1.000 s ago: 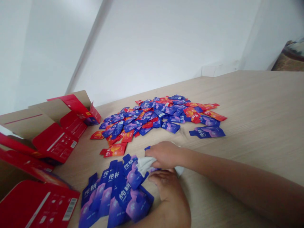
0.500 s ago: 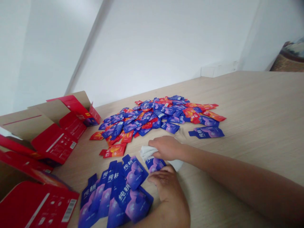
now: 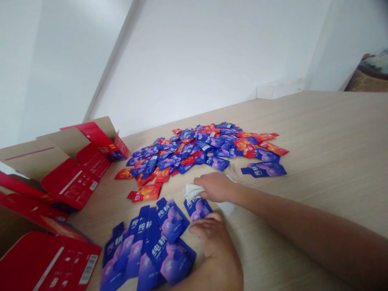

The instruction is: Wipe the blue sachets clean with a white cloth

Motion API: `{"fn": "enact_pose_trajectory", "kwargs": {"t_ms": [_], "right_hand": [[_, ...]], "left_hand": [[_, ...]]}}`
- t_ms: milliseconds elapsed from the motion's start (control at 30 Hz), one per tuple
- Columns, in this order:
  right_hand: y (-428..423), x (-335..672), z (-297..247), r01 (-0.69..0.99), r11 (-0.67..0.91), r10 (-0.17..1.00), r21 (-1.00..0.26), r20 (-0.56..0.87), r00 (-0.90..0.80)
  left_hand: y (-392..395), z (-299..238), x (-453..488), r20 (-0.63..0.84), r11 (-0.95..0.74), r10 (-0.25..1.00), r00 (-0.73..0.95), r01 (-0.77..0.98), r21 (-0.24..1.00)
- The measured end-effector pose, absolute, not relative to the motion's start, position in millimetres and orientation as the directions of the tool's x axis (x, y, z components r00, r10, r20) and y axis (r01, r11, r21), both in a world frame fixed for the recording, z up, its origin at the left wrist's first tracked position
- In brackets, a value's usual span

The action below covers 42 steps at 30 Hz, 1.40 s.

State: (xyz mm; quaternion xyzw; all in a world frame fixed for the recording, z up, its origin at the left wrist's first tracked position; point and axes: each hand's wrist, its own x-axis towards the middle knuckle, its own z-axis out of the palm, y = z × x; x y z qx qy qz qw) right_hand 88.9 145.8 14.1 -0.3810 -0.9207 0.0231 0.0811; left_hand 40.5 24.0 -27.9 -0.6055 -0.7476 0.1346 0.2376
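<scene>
My right hand (image 3: 216, 187) is closed round a crumpled white cloth (image 3: 192, 191) and rests it on the upper end of a blue sachet (image 3: 197, 208) lying on the wooden table (image 3: 318, 133). My left hand (image 3: 212, 238) lies just below, its fingertips curled onto the lower edge of that sachet. A fanned row of blue sachets (image 3: 148, 246) lies to the left of my left hand. Behind my hands spreads a loose heap of blue and red sachets (image 3: 200, 147).
Open red cardboard boxes (image 3: 69, 173) stand at the left edge, with another red box (image 3: 48, 262) at the bottom left. A single blue sachet (image 3: 264, 169) lies right of the heap. A white wall rises behind the table.
My right hand has drawn the cloth up and to the right, off the fanned row, uncovering the single blue sachet. My left hand has stayed in place.
</scene>
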Motion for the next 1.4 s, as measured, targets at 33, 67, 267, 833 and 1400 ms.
{"fn": "enact_pose_trajectory", "kwargs": {"t_ms": [33, 67, 267, 833, 1400], "right_hand": [[144, 88, 17, 0.690, 0.716, 0.698, -0.109, 0.149, -0.701], [140, 87, 20, 0.677, 0.727, 0.686, -0.116, 0.166, -0.709], [122, 76, 18, 0.551, 0.823, 0.566, -0.139, 0.111, -0.817], [126, 78, 17, 0.544, 0.822, 0.557, -0.167, 0.047, -0.829], [126, 76, 12, 0.553, 0.817, 0.565, -0.162, 0.039, -0.824]], "left_hand": [[24, -27, 40, 0.193, 0.231, 0.968, -0.159, 0.865, -0.445], [24, -26, 40, 0.193, 0.232, 0.968, -0.164, 0.880, -0.414], [24, -26, 40, 0.199, 0.238, 0.965, -0.173, 0.899, -0.369], [24, -27, 41, 0.207, 0.239, 0.961, -0.181, 0.923, -0.301], [24, -29, 40, 0.217, 0.250, 0.959, -0.182, 0.903, -0.349]]}}
